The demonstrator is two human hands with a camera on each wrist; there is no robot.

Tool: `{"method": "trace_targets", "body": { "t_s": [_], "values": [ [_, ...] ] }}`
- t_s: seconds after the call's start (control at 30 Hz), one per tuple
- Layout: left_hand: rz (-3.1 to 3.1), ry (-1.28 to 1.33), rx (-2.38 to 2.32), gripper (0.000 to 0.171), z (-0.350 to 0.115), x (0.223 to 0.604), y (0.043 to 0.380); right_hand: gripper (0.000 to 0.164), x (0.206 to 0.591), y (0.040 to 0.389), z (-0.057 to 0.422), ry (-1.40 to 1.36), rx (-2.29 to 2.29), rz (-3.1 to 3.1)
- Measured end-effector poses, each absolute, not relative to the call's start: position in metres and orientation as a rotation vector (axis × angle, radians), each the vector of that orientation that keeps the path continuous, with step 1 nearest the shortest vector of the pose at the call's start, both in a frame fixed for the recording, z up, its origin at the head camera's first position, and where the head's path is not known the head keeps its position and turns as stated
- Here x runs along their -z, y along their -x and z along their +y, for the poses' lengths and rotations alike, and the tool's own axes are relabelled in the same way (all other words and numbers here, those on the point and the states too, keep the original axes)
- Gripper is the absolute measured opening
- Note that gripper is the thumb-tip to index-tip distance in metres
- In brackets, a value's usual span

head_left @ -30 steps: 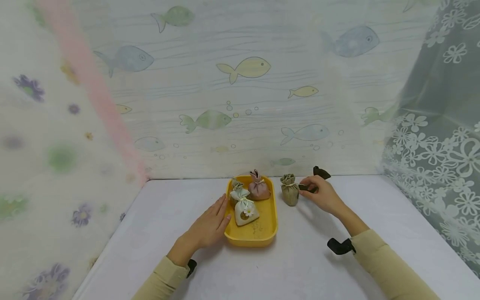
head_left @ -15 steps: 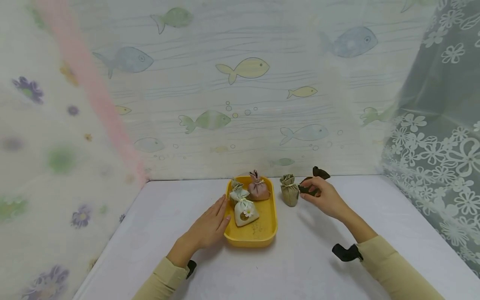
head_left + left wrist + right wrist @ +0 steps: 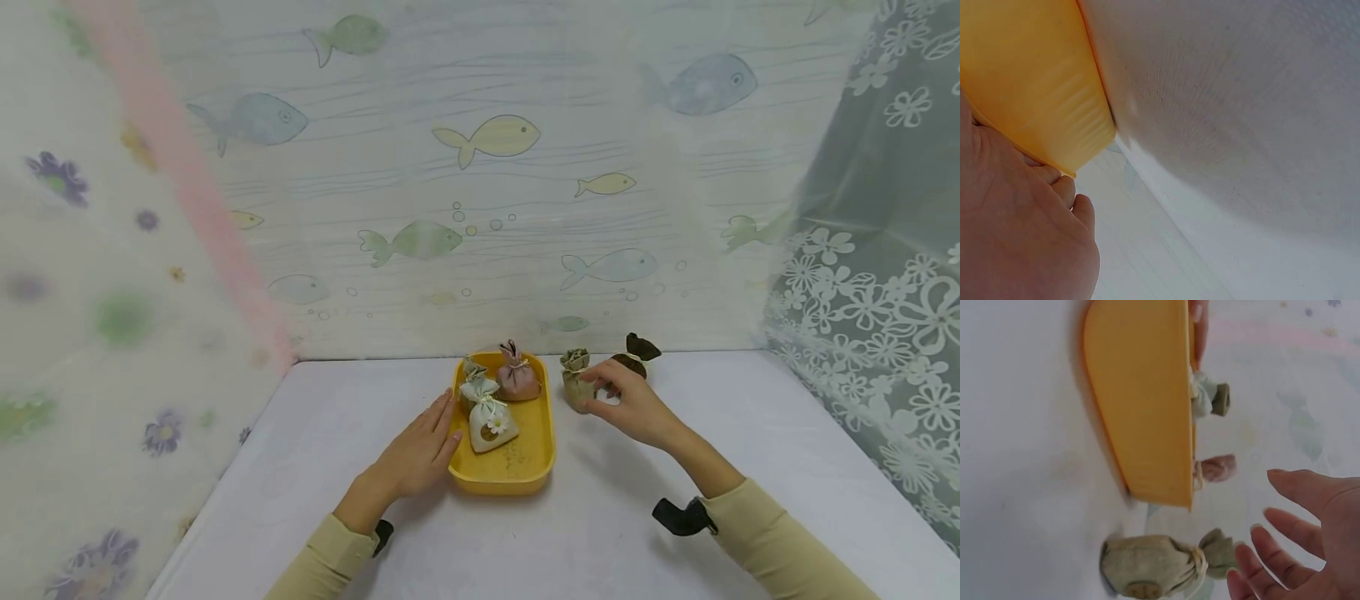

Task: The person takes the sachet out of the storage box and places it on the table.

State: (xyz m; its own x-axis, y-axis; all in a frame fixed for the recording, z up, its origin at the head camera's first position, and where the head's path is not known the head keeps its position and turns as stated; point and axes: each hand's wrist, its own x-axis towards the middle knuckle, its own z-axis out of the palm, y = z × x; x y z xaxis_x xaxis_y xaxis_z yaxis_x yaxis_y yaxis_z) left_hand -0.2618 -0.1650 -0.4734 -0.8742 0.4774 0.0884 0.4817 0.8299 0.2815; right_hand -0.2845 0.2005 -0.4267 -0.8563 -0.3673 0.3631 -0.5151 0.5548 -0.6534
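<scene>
My left hand lies along the left rim of a yellow tray, fingers straight against it. Inside the tray are a white drawstring sachet with a flower, a pink sachet and a greenish sachet, partly hidden behind the white one. To the tray's right, an olive-green sachet stands upright on the table. My right hand is right beside it, thumb and fingers apart; in the right wrist view the spread fingers are close to the tied neck of this olive-green sachet.
A dark brown sachet stands behind my right hand, partly covered by it. The white table runs back to a fish-patterned curtain. A lace-patterned curtain hangs at the right, a flowered one at the left.
My right hand has moved left onto the front of the olive-green sachet, and more of the dark brown sachet shows behind it. The left hand and the tray stay put.
</scene>
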Motion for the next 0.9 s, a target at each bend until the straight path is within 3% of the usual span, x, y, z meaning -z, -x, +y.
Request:
{"method": "trace_targets", "body": {
  "t_s": [0.9],
  "values": [
    [-3.012,0.767,0.428,0.066,-0.167,0.482,0.269,0.036,0.432,0.293,0.138,-0.917,-1.242,-2.661]
  ]
}}
